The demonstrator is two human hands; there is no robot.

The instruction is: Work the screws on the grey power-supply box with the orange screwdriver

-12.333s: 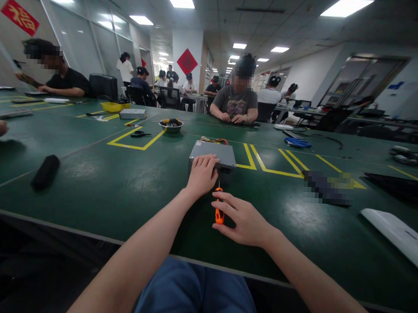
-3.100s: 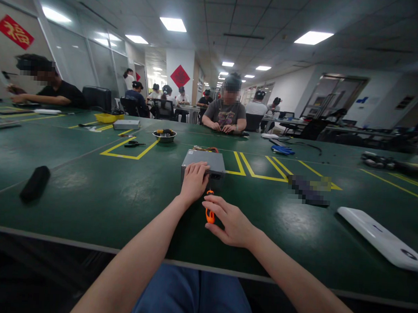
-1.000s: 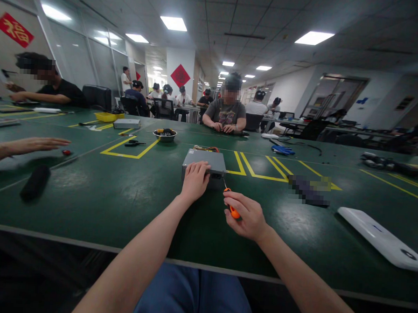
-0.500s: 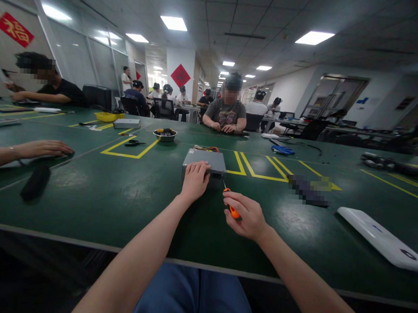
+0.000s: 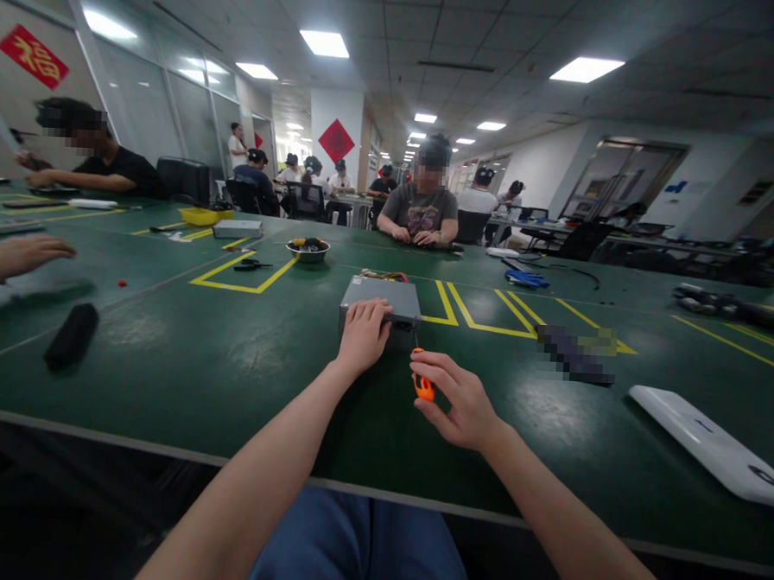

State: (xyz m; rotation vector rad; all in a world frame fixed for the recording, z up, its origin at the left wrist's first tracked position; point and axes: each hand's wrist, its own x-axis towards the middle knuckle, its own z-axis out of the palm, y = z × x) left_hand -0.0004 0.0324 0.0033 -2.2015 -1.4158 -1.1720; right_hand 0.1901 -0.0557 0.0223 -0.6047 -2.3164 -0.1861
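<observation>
A grey metal power supply unit sits on the green table in front of me, coloured wires bunched behind it. My left hand grips its near left part, fingers laid over the top and thumb by the near face. My right hand is closed round the orange and black handle of a screwdriver. The thin shaft points away from me, up to the unit's near right corner. Whether the tip sits in a screw is too small to tell.
Across the table a person in a grey shirt works. To my left lie a black block and another person's hand. A metal bowl stands beyond the unit. A white device lies at right, blue cable farther back.
The screwdriver handle has turned a little more upright in my right hand, whose fingers have loosened slightly. At left, the other person's hand has moved back leftward, uncovering a small red piece.
</observation>
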